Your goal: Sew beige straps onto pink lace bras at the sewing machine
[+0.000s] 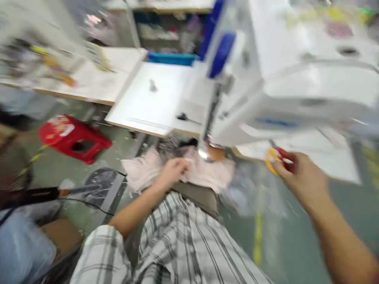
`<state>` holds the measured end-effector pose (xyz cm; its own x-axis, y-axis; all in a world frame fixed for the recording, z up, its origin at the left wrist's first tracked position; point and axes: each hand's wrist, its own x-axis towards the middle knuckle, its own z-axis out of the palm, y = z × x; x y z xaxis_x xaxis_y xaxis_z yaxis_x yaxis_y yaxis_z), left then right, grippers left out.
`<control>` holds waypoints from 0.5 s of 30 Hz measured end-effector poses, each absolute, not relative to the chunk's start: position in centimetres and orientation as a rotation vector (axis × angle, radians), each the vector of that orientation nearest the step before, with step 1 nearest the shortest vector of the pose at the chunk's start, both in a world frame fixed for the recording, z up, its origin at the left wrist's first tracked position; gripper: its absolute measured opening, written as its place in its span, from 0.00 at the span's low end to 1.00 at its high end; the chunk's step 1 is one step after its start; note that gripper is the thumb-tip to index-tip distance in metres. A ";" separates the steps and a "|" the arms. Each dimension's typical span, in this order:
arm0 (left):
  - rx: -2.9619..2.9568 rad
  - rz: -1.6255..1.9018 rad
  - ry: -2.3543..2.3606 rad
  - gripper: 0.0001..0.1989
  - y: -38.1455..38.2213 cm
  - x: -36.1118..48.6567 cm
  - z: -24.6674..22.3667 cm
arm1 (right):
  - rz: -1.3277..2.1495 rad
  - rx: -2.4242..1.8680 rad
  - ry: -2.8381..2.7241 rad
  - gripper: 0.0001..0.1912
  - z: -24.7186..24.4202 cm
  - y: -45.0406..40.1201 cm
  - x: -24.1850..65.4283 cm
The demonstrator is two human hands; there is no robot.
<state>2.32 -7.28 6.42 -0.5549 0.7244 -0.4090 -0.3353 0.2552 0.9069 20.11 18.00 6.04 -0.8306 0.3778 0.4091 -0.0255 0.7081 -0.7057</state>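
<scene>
My left hand (174,170) is closed on pale pink fabric (207,169), which is bunched over my lap beneath the sewing machine (245,83). Dark patterned cloth (171,145) lies against the pink fabric behind that hand. Out to the right, my right hand (304,175) grips a pair of small scissors (271,161) with a yellow and a red handle. The scissors are at the front edge of the machine table, their tips pointing away from me and blurred. A light glows by the machine's needle area, just above the fabric.
The white table (154,102) extends to the left, with a small grey item (152,85) on it and a blue tray (171,59) at its back. A red stool (74,138) stands on the floor at left. Another worktable (89,83) and a person's arm (38,194) are also at left.
</scene>
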 end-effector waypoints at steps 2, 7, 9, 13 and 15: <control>0.360 1.424 1.504 0.15 -4.9 1.6 3.8 | 0.705 -0.750 -2.469 0.15 6.1 16.3 27.9; 0.303 1.408 1.348 0.16 -2.5 2.6 2.5 | 0.781 -0.860 -2.798 0.23 4.9 8.4 29.2; 0.298 1.418 1.341 0.15 -2.4 3.2 3.2 | 0.874 -0.803 -2.770 0.21 4.5 6.8 27.7; 0.363 1.357 1.380 0.14 -2.4 3.6 3.9 | 0.945 -0.820 -2.705 0.20 4.4 6.6 25.8; 0.413 1.328 1.397 0.13 -2.5 3.5 4.0 | 0.950 -0.811 -2.691 0.19 4.3 7.0 25.3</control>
<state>3.48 -2.45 4.02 -0.3287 0.8269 -0.4564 -0.4141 0.3081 0.8565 25.26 7.04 4.33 -0.8362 0.5482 -0.0157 0.4366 0.6482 -0.6239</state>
